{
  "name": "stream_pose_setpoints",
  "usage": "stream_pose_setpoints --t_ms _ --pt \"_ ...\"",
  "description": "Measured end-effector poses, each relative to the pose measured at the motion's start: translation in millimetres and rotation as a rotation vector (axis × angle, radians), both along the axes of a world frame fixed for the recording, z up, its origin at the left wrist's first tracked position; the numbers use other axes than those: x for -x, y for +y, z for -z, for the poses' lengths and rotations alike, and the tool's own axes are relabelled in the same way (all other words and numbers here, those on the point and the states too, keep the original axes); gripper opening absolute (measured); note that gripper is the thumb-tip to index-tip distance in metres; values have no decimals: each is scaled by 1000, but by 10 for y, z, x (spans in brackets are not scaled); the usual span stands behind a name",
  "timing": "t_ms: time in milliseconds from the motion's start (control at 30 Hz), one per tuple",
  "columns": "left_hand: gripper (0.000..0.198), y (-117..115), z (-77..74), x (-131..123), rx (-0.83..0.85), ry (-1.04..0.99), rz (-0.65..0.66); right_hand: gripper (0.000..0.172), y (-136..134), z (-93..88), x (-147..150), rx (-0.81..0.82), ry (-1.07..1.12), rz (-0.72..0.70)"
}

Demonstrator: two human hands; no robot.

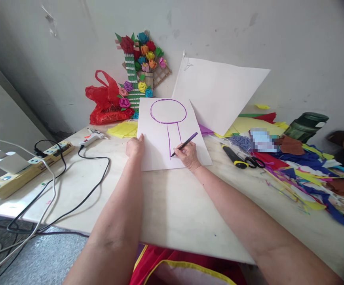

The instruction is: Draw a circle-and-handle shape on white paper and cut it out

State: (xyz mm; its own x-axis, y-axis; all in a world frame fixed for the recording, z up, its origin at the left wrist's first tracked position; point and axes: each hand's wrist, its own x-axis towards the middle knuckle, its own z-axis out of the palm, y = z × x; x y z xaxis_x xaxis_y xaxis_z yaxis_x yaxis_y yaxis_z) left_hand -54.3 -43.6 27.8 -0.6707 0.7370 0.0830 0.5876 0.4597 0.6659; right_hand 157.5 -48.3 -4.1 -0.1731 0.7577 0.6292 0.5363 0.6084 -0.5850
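Observation:
A white drawing sheet (155, 148), stiff-looking, stands on the table in front of me. It carries a purple oval outline with two lines running down from it. My left hand (135, 147) grips the sheet's left edge, thumb along the edge and the other fingers partly hidden. In my right hand (189, 155) is a purple marker (189, 140), its dark tip at the lower end of the left line. That hand is closed around the marker and rests against the sheet.
Behind stand a blank white board (222, 87), a paper-flower decoration (134, 79) and a red plastic bag (106, 101). A utility knife (234, 156), scissors (255, 161) and coloured scraps lie right. A glue gun (91, 137), power strip (26, 172) and cords lie left.

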Motion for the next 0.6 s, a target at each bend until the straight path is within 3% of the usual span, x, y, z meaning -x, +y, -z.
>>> stream_pose_setpoints --t_ms 467,600 --pt "49 13 22 9 -5 -4 4 20 -23 -22 5 17 -19 -30" --pt "47 3 5 -1 0 0 4 21 -13 -21 -17 37 92 -32"
